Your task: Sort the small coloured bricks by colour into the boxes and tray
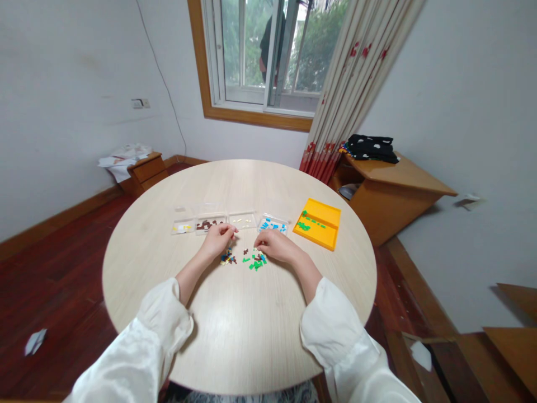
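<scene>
A small heap of tiny coloured bricks (pixel 251 260), mostly green with some red, blue and yellow, lies in the middle of the round wooden table (pixel 239 336). My left hand (pixel 218 239) rests just left of the heap, fingers curled and pinched together near the clear trays. My right hand (pixel 274 244) rests just right of the heap with its fingers curled down onto the bricks. What either hand pinches is too small to see. Both arms wear white sleeves.
A row of clear plastic trays (pixel 229 222) holds sorted yellow, brown and blue pieces. A yellow tray (pixel 325 224) with green pieces lies to the right. A wooden desk (pixel 390 187) with black cloth stands at the right wall, a small cabinet (pixel 146 170) at the left.
</scene>
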Available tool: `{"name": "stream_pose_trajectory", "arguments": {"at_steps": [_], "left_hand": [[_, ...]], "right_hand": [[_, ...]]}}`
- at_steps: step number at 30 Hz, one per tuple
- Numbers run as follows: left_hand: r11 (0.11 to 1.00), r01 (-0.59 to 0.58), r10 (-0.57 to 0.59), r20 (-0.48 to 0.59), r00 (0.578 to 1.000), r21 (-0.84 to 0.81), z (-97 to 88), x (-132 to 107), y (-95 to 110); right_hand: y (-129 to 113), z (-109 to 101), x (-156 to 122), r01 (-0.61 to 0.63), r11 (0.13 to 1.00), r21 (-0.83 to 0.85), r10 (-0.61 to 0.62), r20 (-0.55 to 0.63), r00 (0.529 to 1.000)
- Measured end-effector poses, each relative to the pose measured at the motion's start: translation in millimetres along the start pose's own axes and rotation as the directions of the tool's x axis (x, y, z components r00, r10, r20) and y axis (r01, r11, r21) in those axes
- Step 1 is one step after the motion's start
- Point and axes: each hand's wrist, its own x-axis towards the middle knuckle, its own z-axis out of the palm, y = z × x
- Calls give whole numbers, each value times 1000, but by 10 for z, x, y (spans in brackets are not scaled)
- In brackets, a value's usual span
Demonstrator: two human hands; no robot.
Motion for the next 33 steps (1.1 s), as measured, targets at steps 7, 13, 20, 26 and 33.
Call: {"name": "stream_pose_trajectory", "arguments": {"at_steps": [7,13,20,26,33], "left_hand": [[995,-87,85,42,995,39,0,15,-30],[925,-303,283,116,952,228,3,-59,39],[863,-430,386,205,900,264,25,-103,62],[855,-451,414,187,891,258,27,-111,68],[848,-463,425,193,884,256,34,-131,97]], "right_hand": [[-26,21,2,-45,998,45,48,-76,996],[-58,102,61,29,990,141,-3,-175,985],[-125,149,94,51,971,232,3,-227,974],[-93,182,107,64,959,276,4,-236,972],[-101,190,109,68,955,288,3,-237,972]]}}
